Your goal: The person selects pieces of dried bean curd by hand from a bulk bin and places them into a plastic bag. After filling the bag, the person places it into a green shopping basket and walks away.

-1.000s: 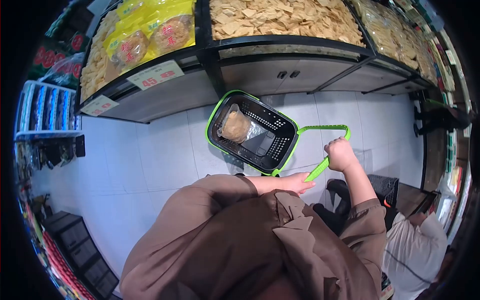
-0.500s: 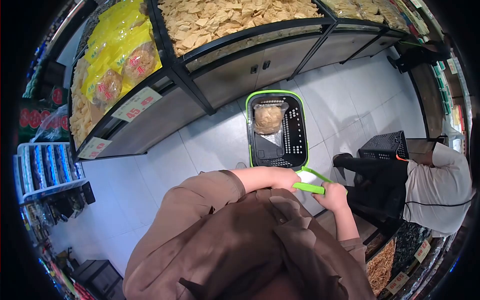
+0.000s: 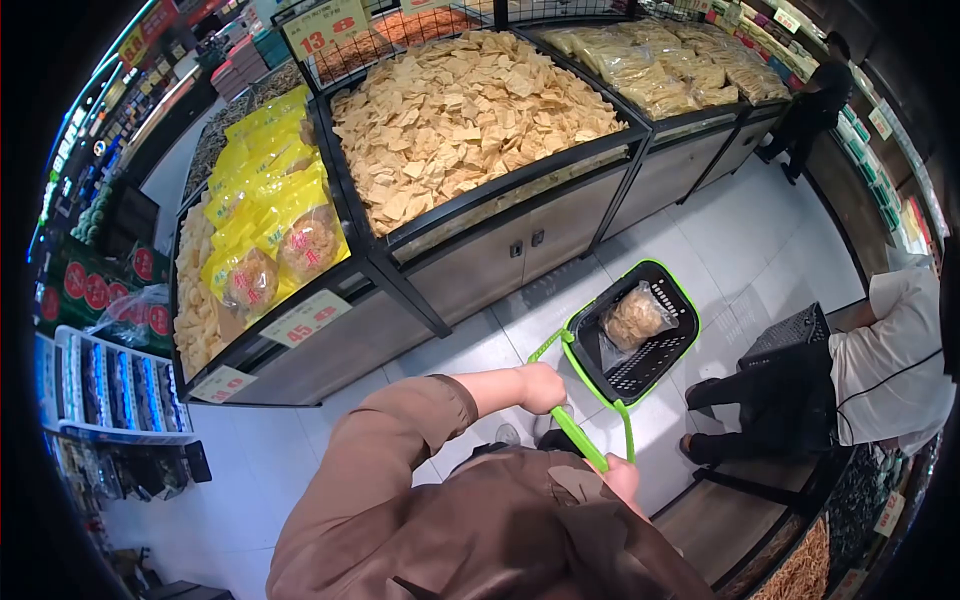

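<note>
A black shopping basket [image 3: 655, 357] with a lime-green rim stands or hangs tilted in front of me, low over the floor. Its green handle [image 3: 577, 437] is raised toward my body. Closed around the handle's upper-left end is my left hand [image 3: 542, 388]. Lower down, my right hand [image 3: 620, 478] grips the other end, partly hidden by my brown clothing. Inside the basket lies a clear plastic bag of pale tan food [image 3: 637, 317], whose exact kind I cannot make out.
Ahead, a display bin holds loose tan chips [image 3: 480, 125]; yellow packets [image 3: 275, 210] fill the bin to its left. At right stands a person in a white shirt [image 3: 890, 365], beside a dark basket [image 3: 785, 335]. Another person [image 3: 815, 105] is farther back.
The basket has turned clockwise and shifted right and down in view. My hands have moved left and down with the handle. More of the displays shows at the top.
</note>
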Motion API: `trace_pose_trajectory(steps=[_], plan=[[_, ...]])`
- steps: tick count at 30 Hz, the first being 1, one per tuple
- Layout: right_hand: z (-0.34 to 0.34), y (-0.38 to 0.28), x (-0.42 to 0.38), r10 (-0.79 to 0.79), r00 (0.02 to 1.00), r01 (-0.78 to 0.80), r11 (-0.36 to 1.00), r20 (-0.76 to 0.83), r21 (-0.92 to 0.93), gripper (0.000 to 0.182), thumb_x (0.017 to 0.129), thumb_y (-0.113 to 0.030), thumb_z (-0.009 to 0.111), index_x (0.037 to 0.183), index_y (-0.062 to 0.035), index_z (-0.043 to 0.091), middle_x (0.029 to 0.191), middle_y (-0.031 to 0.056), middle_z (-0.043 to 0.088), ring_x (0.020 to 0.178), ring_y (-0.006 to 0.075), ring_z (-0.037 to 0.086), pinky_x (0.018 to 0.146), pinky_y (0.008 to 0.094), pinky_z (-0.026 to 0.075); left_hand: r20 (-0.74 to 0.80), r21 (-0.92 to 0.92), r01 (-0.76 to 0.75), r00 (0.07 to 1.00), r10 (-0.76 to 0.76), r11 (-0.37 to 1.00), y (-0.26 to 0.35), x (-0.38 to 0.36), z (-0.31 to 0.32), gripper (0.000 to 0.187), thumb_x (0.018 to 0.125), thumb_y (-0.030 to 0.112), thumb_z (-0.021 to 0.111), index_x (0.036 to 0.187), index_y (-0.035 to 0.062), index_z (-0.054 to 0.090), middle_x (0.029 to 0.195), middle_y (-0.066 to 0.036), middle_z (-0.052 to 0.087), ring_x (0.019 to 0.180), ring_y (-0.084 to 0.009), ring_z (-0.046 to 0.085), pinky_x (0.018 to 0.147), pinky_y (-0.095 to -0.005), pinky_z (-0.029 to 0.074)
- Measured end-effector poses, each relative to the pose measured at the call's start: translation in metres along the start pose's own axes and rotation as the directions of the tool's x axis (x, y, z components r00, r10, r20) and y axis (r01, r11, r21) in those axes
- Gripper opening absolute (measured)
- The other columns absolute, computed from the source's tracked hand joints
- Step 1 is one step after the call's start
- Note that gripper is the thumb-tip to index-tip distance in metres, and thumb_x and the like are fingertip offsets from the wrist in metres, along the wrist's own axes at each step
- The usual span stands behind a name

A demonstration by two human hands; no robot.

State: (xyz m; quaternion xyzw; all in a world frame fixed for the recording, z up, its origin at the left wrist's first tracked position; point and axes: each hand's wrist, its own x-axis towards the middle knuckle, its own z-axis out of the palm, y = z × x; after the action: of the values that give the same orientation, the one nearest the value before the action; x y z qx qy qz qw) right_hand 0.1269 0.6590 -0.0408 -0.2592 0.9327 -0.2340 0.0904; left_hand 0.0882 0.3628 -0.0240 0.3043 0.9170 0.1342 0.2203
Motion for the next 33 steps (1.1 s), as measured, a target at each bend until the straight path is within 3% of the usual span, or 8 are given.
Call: trace_pose_trajectory(steps=[6, 8, 20, 26, 29, 33], plan=[[0.034, 0.018, 0.046, -0.087, 0.994, 0.080, 0.990, -0.061, -0.118, 0.057, 0.070, -0.056, 0.073, 0.052, -0.0058, 0.051, 0.049, 0.0151, 0.054, 0.046, 0.0343, 0.055, 0.045, 0.0428, 0.044, 0.012, 0.062, 0.177, 0.984, -0.178, 0.982, -0.039, 0.028, 0.024, 0.012, 0.074, 0.021, 0.061, 0.077, 0.0119, 0.068, 0.078, -0.011, 0.069, 0.079, -0.0312, 0.067, 0.071, -0.0430, 0.053], [0.031, 0.018, 0.064, -0.085, 0.995, 0.078, 0.988, -0.047, -0.131, 0.059, 0.071, -0.057, 0.072, 0.052, -0.0045, 0.051, 0.051, 0.0177, 0.055, 0.048, 0.0366, 0.056, 0.047, 0.0445, 0.045, 0.006, 0.012, 0.239, 0.971, -0.239, 0.971, -0.048, 0.033, 0.018, 0.015, 0.074, 0.020, 0.061, 0.080, 0.0106, 0.072, 0.085, -0.013, 0.071, 0.082, -0.0295, 0.069, 0.073, -0.0418, 0.054], [-0.017, 0.065, 0.168, -0.060, 0.997, 0.053, 0.990, -0.050, -0.134, 0.056, 0.071, -0.057, 0.070, 0.053, -0.0057, 0.056, 0.049, 0.0149, 0.055, 0.047, 0.0344, 0.057, 0.048, 0.0431, 0.047, 0.086, -0.015, 0.281, 0.957, -0.279, 0.960, -0.103, 0.118, -0.057, 0.015, 0.075, 0.016, 0.058, 0.082, 0.0112, 0.071, 0.088, -0.012, 0.070, 0.087, -0.0305, 0.068, 0.075, -0.0411, 0.053], [-0.058, 0.126, 0.212, -0.041, 0.998, 0.036, 0.993, -0.044, -0.108, 0.056, 0.070, -0.057, 0.070, 0.051, -0.0066, 0.053, 0.048, 0.0143, 0.053, 0.046, 0.0336, 0.056, 0.048, 0.0431, 0.047, 0.101, -0.005, 0.217, 0.971, -0.215, 0.976, -0.115, 0.200, -0.105, 0.019, 0.077, 0.019, 0.057, 0.085, 0.0099, 0.072, 0.090, -0.013, 0.070, 0.088, -0.0313, 0.067, 0.076, -0.0429, 0.053], [-0.082, 0.144, 0.231, -0.056, 0.983, 0.052, 0.998, -0.177, -0.027, 0.055, 0.069, -0.049, 0.076, 0.050, -0.0055, 0.049, 0.047, 0.0157, 0.051, 0.045, 0.0349, 0.054, 0.045, 0.0430, 0.044, 0.099, 0.020, 0.131, 0.986, -0.132, 0.991, -0.119, 0.233, -0.140, 0.019, 0.077, 0.026, 0.061, 0.084, 0.0100, 0.069, 0.086, -0.012, 0.069, 0.084, -0.0321, 0.067, 0.074, -0.0434, 0.053], [-0.085, 0.148, 0.265, 0.001, 0.978, -0.009, 0.999, -0.209, -0.039, 0.055, 0.070, -0.051, 0.073, 0.050, -0.0063, 0.050, 0.047, 0.0153, 0.051, 0.045, 0.0346, 0.055, 0.046, 0.0427, 0.044, 0.158, 0.085, 0.088, 0.982, -0.100, 0.993, -0.147, 0.257, -0.180, 0.023, 0.079, 0.026, 0.058, 0.084, 0.0085, 0.072, 0.090, -0.015, 0.070, 0.086, -0.0323, 0.068, 0.075, -0.0441, 0.053]])
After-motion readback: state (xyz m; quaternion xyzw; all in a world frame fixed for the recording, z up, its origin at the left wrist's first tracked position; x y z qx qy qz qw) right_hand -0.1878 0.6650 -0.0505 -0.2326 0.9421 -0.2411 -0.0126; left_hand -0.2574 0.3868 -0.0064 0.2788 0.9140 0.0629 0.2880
